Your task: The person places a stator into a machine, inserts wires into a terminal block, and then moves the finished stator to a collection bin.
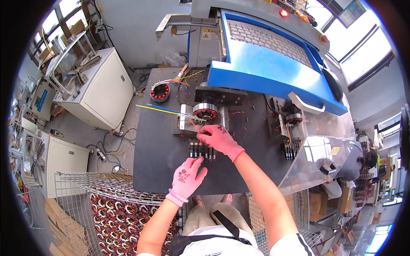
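Both hands wear pink gloves. My right hand [217, 138] is closed in a pinch on a red wire [194, 125]. That wire comes from the stator [205, 112] clamped on the metal fixture in front of the machine. My left hand [188, 177] has its thumb apart, and its fingertips rest on the near edge of a row of black terminal clips [197, 150]. My right fingertips are just above these clips, and the wire's end is hidden there. A blue wire [166, 109] and a yellow wire [156, 109] stretch left from the same stator.
Another wound stator [160, 92] stands at the table's back left. A second fixture [294, 118] with a stator and clips is on the right, beside a clear plastic guard [316, 158]. A blue machine frame with a keyboard [269, 40] overhangs the back. A wire basket [106, 181] holds several stators.
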Action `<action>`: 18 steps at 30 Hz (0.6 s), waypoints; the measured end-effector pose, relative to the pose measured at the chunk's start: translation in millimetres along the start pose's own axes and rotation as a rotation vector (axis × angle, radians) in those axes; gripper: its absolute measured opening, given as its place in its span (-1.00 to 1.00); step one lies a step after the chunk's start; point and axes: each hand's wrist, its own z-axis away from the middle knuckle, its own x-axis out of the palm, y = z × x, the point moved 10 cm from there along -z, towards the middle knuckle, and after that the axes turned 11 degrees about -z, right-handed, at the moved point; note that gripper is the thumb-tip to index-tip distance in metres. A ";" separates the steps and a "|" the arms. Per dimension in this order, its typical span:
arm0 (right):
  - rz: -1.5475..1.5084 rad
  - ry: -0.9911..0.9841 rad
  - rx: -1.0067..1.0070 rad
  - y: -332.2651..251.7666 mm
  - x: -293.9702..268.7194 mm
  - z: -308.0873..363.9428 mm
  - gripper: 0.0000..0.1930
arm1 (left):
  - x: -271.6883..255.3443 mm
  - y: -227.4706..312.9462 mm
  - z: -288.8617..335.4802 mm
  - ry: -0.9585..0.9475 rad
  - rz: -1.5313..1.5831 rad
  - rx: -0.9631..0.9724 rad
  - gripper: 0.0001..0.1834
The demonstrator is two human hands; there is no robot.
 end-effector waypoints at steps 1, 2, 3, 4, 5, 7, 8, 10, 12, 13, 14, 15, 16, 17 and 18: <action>0.059 0.019 -0.037 2.9 -2.1 -0.1 -0.76 | 8.4 2.1 3.8 0.020 -0.104 0.013 -0.53; 0.117 0.021 -0.049 0.6 -0.3 0.5 -0.76 | 28.5 -3.5 8.9 -0.102 -0.203 -0.029 -0.43; 0.175 0.023 -0.061 -3.6 1.9 1.8 -0.76 | 37.5 -5.0 13.5 -0.128 -0.262 -0.020 -0.43; 0.234 0.025 -0.073 -6.2 3.9 2.1 -0.76 | 45.7 -6.7 17.7 -0.154 -0.321 -0.011 -0.42; 0.231 0.033 -0.089 -4.1 3.0 1.6 -0.76 | 54.3 -6.9 20.4 -0.182 -0.378 0.003 -0.41; 0.226 0.047 -0.122 1.6 1.2 -0.3 -0.77 | 63.0 -11.0 23.8 -0.188 -0.394 0.010 -0.41; 0.211 0.045 -0.110 2.1 0.5 0.0 -0.76 | 65.3 -11.8 23.4 -0.191 -0.404 0.014 -0.42; 0.222 0.041 -0.097 7.8 0.5 -2.3 -0.76 | 68.4 -11.8 23.5 -0.195 -0.421 0.018 -0.43; 0.245 0.042 -0.121 6.3 1.5 -2.0 -0.76 | 68.8 -13.1 23.8 -0.198 -0.441 0.017 -0.43; 0.264 0.047 -0.150 3.9 1.5 -0.4 -0.76 | 68.8 -13.3 24.0 -0.200 -0.440 0.014 -0.44; 0.283 0.051 -0.178 1.4 2.3 0.9 -0.76 | 68.9 -13.4 24.7 -0.202 -0.438 0.009 -0.44; 0.295 0.052 -0.176 1.7 2.6 0.9 -0.76 | 69.1 -13.5 25.3 -0.205 -0.437 0.004 -0.45; 0.308 0.054 -0.173 2.1 2.9 0.3 -0.77 | 68.3 -13.5 25.4 -0.198 -0.424 -0.002 -0.46; 0.321 0.057 -0.171 2.5 2.9 0.2 -0.77 | 66.9 -13.2 24.8 -0.190 -0.411 -0.007 -0.47; 0.327 0.062 -0.187 4.8 3.2 -0.3 -0.77 | 65.5 -13.0 24.0 -0.182 -0.398 -0.011 -0.48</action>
